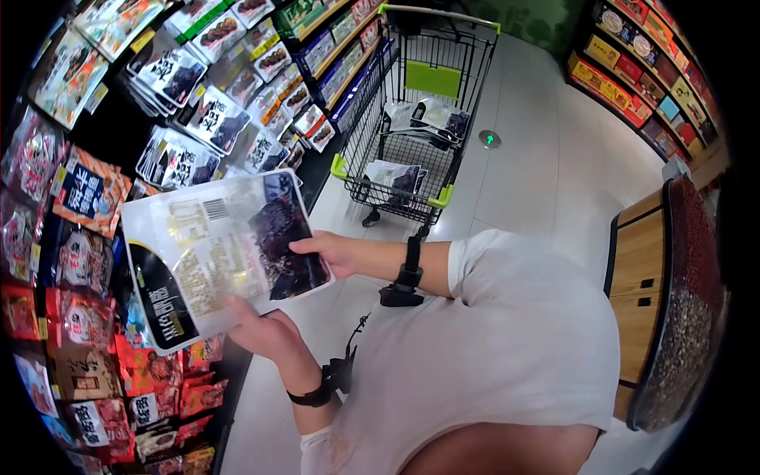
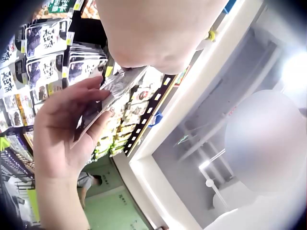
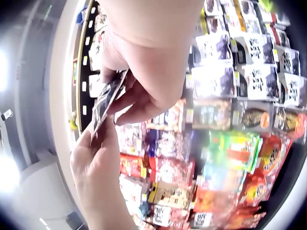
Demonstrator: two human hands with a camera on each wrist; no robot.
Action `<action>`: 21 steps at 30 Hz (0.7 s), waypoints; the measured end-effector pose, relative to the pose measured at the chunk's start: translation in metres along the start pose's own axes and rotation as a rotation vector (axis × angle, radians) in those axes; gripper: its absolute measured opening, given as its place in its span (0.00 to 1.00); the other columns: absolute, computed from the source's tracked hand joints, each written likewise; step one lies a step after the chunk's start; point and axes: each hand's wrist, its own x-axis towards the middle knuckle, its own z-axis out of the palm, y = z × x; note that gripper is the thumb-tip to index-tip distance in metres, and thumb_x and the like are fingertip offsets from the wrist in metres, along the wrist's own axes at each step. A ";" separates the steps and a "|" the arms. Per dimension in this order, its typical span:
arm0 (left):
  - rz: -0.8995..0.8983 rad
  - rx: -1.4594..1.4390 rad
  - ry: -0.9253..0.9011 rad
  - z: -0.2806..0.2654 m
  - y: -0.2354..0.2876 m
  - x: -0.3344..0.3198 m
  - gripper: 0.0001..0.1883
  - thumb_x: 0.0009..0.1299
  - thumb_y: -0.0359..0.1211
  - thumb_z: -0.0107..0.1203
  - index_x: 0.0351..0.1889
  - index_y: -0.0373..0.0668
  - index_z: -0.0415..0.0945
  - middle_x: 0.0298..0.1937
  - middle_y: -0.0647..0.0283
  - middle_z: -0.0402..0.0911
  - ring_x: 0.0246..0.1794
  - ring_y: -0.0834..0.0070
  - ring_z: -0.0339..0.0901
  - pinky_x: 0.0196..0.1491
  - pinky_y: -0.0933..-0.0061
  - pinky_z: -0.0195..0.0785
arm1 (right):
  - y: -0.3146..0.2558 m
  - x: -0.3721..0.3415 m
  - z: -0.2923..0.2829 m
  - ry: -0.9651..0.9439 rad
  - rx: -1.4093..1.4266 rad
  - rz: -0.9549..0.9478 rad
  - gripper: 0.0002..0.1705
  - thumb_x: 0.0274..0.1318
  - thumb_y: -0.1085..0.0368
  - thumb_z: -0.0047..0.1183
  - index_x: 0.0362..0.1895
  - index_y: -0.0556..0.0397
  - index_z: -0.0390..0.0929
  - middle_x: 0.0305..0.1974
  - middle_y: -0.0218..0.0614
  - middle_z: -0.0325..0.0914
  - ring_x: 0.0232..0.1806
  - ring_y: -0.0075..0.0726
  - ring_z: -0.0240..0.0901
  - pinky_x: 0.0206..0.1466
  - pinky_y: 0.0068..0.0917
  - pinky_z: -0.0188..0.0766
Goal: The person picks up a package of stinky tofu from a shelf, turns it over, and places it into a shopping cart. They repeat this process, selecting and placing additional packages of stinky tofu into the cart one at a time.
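Note:
Both hands hold a flat white plastic food packet (image 1: 237, 253), its printed back with a barcode facing up and dark pieces showing through a clear window. The right hand (image 1: 336, 252) pinches the window end, thumb on top and fingers underneath. At the lower edge, the left hand (image 1: 265, 332) grips with its thumb over the label side. In the left wrist view the packet (image 2: 115, 91) appears edge-on, the right hand (image 2: 60, 129) around its near end. The right wrist view shows the left hand (image 3: 98, 158) pinching the packet's (image 3: 106, 103) lower end.
A shelf wall with similar white packets (image 1: 214, 119) and red snack bags (image 1: 83, 317) runs along the left. A wire shopping cart (image 1: 412, 202) holding several packets (image 1: 392, 176) stands ahead. On the right are a wooden bin (image 1: 637, 293) and boxed-goods shelves (image 1: 633, 71).

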 end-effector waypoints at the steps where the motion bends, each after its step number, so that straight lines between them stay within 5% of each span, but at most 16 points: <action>1: -0.065 -0.001 0.013 0.011 -0.006 0.001 0.22 0.70 0.27 0.45 0.60 0.26 0.56 0.59 0.50 0.64 0.56 0.67 0.67 0.58 0.68 0.62 | -0.015 -0.003 -0.007 0.005 -0.015 -0.047 0.24 0.55 0.65 0.53 0.56 0.55 0.67 0.50 0.41 0.74 0.49 0.39 0.74 0.55 0.41 0.71; 5: -0.133 0.295 -0.256 0.026 -0.062 0.030 0.17 0.68 0.23 0.46 0.54 0.27 0.63 0.55 0.53 0.69 0.52 0.71 0.69 0.54 0.71 0.64 | -0.079 -0.003 -0.052 0.104 -0.072 -0.216 0.23 0.54 0.69 0.52 0.55 0.55 0.67 0.47 0.41 0.77 0.46 0.38 0.76 0.52 0.40 0.73; 7: -0.371 0.422 -0.543 0.041 -0.084 0.048 0.18 0.68 0.24 0.45 0.56 0.28 0.62 0.55 0.53 0.69 0.50 0.71 0.72 0.53 0.71 0.64 | -0.116 -0.007 -0.088 0.228 -0.158 -0.341 0.22 0.53 0.68 0.53 0.53 0.58 0.68 0.46 0.42 0.77 0.44 0.38 0.77 0.49 0.37 0.75; 11: -0.450 0.450 -0.859 0.078 -0.123 0.067 0.25 0.69 0.26 0.44 0.64 0.33 0.55 0.60 0.47 0.66 0.52 0.67 0.74 0.49 0.74 0.65 | -0.200 -0.041 -0.175 0.600 -0.149 -0.541 0.16 0.50 0.68 0.57 0.44 0.62 0.74 0.38 0.42 0.79 0.37 0.36 0.79 0.42 0.33 0.78; 15: -0.684 0.499 -0.956 0.078 -0.169 0.094 0.21 0.70 0.29 0.46 0.62 0.37 0.60 0.55 0.57 0.73 0.49 0.72 0.75 0.48 0.77 0.66 | -0.263 -0.092 -0.242 0.936 -0.129 -0.863 0.12 0.49 0.70 0.57 0.39 0.62 0.76 0.33 0.39 0.80 0.30 0.36 0.79 0.33 0.31 0.77; 21: -0.873 0.548 -0.956 0.086 -0.214 0.103 0.18 0.72 0.32 0.44 0.58 0.38 0.65 0.48 0.59 0.77 0.48 0.73 0.75 0.49 0.76 0.65 | -0.289 -0.135 -0.371 1.481 -0.063 -0.957 0.13 0.46 0.71 0.57 0.37 0.66 0.73 0.34 0.44 0.77 0.31 0.41 0.77 0.31 0.37 0.72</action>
